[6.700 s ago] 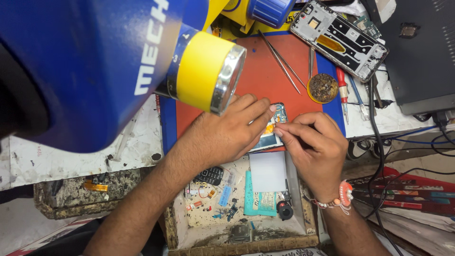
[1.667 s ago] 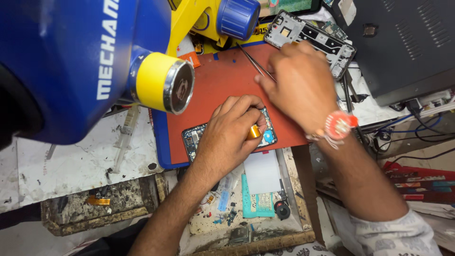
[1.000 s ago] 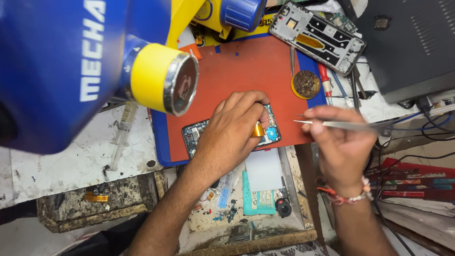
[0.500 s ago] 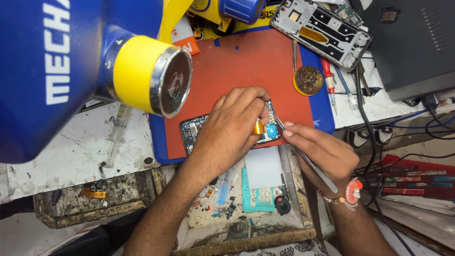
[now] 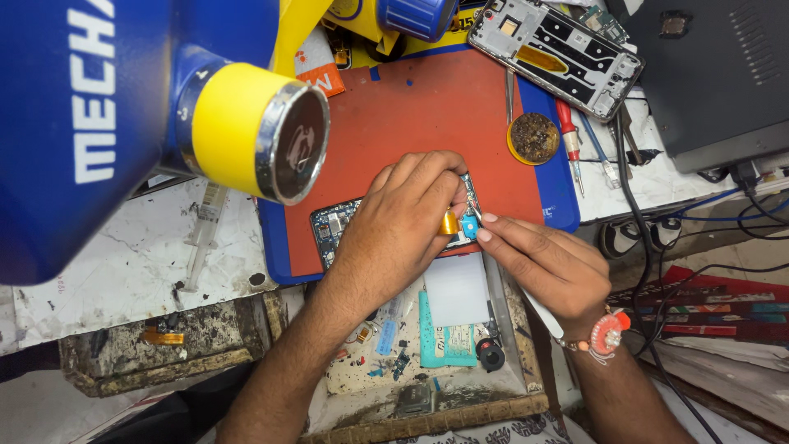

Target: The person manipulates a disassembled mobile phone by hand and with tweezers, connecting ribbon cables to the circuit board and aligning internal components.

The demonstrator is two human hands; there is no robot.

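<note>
My left hand [image 5: 399, 222] lies over a phone circuit board [image 5: 331, 231] on the orange work mat [image 5: 427, 107] and holds it down with the fingertips. A small gold part [image 5: 449, 223] and a blue part [image 5: 470, 224] show at the board's right end. My right hand [image 5: 546, 263] grips a pair of metal tweezers [image 5: 472, 195]. Their tips point at the board just beside my left fingertips. Most of the board is hidden under my left hand.
A blue and yellow microscope [image 5: 246, 131] fills the upper left. A stripped phone frame [image 5: 555, 53], a brass-wool tin [image 5: 534, 136] and a red screwdriver [image 5: 569, 140] lie at the mat's far right. A dark box [image 5: 715, 74] and cables sit right. A parts tray [image 5: 427, 362] is near me.
My right hand came back from the mat's far right corner with the tweezers and now rests beside my left hand at the board. My left hand stayed on the board.
</note>
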